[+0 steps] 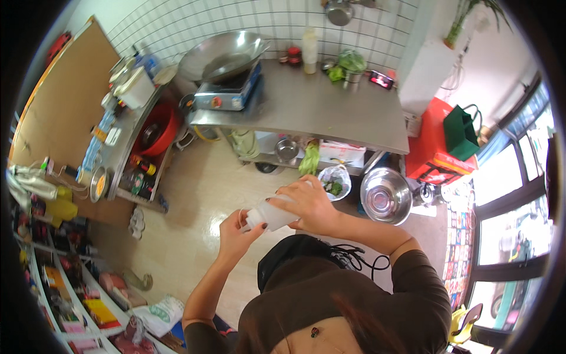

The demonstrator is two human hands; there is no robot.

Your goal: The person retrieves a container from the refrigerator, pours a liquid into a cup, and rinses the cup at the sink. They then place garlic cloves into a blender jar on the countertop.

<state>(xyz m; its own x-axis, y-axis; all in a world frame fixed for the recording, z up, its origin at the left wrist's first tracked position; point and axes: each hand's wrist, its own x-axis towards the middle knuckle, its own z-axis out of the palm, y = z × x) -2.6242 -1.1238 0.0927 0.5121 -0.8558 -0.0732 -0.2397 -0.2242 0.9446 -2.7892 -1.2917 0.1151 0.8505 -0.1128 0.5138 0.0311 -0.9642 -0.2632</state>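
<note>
A white translucent plastic bottle (275,216) is held tilted, nearly sideways, in front of my chest. My right hand (311,205) wraps around its body from above. At the ribbed neck end, my left hand (241,234) pinches with thumb and fingers; a pale thin loop or rim shows at those fingers, too small to name surely. Beyond my hands stands a stainless steel table (305,106). On it are a large steel wok (223,55) over a portable stove (227,95), a tall whitish bottle (310,51) and leafy greens (351,61) in a metal container.
A large steel basin (386,196) and a lined bin with green scraps (334,182) stand near my right arm. To the left is a side counter (132,137) with a red tub (157,128) beneath. Crowded shelves (75,296) line the lower left. A red box (435,141) stands right.
</note>
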